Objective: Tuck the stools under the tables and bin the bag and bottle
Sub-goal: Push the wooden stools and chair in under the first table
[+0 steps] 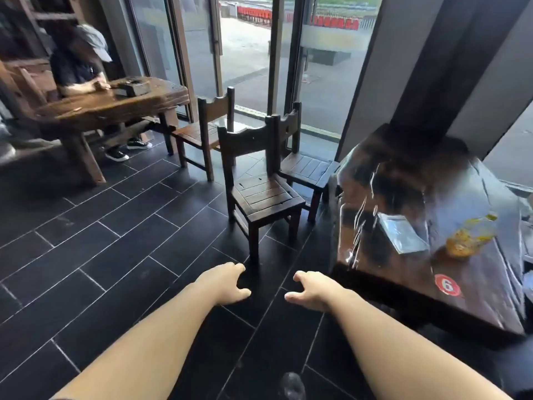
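A seated person [75, 71] in a grey cap [95, 43] is at the far left. Glass doors [248, 67] stand beyond the dark tiled floor [86, 255]. A red sticker [447, 285] with number 6 is near right.

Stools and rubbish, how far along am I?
Nothing looks done. The nearest stool, the stool behind it and the far stool stand untucked; the bag lies on the table. Left hand and right hand are empty, stretched toward the nearest stool. Left: all stools, the bag, and a bottle I cannot spot.
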Action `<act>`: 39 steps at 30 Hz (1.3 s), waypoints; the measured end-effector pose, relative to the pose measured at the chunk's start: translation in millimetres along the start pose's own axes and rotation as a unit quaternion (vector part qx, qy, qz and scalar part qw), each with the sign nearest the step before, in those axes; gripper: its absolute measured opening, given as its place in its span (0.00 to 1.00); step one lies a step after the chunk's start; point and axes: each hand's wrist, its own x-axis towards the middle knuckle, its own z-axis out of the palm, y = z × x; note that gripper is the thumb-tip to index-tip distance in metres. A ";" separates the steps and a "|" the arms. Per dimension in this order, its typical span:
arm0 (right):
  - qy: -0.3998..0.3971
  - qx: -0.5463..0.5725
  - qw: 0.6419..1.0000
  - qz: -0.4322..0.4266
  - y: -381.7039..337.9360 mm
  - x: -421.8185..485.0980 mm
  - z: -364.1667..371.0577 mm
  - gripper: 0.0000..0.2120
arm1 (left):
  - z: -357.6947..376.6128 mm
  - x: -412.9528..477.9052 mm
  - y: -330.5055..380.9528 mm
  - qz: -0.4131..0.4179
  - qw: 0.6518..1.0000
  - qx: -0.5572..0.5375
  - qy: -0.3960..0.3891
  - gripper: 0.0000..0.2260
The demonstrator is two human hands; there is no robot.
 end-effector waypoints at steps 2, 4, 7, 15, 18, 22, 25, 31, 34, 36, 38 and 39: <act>-0.003 -0.003 1.000 -0.005 -13.7 28.3 -9.9 0.35 | -9.2 13.5 -18.0 -0.020 1.000 -0.010 0.006 0.30; -0.003 -0.014 1.000 -0.015 -25.1 61.8 -23.3 0.35 | -20.5 32.5 -38.5 -0.034 0.999 -0.009 0.009 0.29; -0.005 -0.018 0.999 -0.032 -38.6 120.0 -45.4 0.32 | -38.5 74.2 -63.9 -0.050 0.999 -0.013 0.007 0.30; -0.020 -0.012 0.998 -0.051 -63.1 279.0 -117.8 0.28 | -117.3 211.2 -116.7 -0.068 0.997 -0.020 0.013 0.29; -0.020 -0.004 0.999 -0.047 -76.1 329.8 -148.9 0.29 | -148.7 254.5 -132.6 -0.067 0.997 -0.021 0.019 0.29; -0.027 -0.002 0.998 -0.051 -90.7 387.9 -174.5 0.34 | -181.3 304.4 -158.6 -0.065 0.997 -0.022 0.018 0.28; -0.030 -0.017 0.998 -0.048 -108.7 424.4 -196.8 0.24 | -205.9 338.2 -185.2 -0.063 0.997 -0.023 0.022 0.30; -0.026 -0.031 0.998 -0.051 -165.0 528.2 -234.7 0.21 | -258.2 414.5 -265.4 -0.058 0.998 -0.012 0.036 0.30; -0.001 -0.031 0.998 -0.054 -205.5 587.5 -258.3 0.22 | -295.3 460.5 -315.1 -0.045 0.998 -0.004 0.040 0.30; 0.018 -0.014 0.999 -0.044 -234.9 621.3 -275.6 0.24 | -322.0 489.6 -346.7 -0.040 0.998 -0.008 0.040 0.29; 0.023 -0.003 0.999 -0.032 -262.7 650.7 -293.3 0.24 | -346.4 514.7 -372.8 -0.036 0.999 -0.017 0.033 0.29; 0.024 0.000 0.999 -0.026 -275.5 664.3 -301.6 0.25 | -356.9 526.4 -384.4 -0.030 0.999 -0.017 0.026 0.29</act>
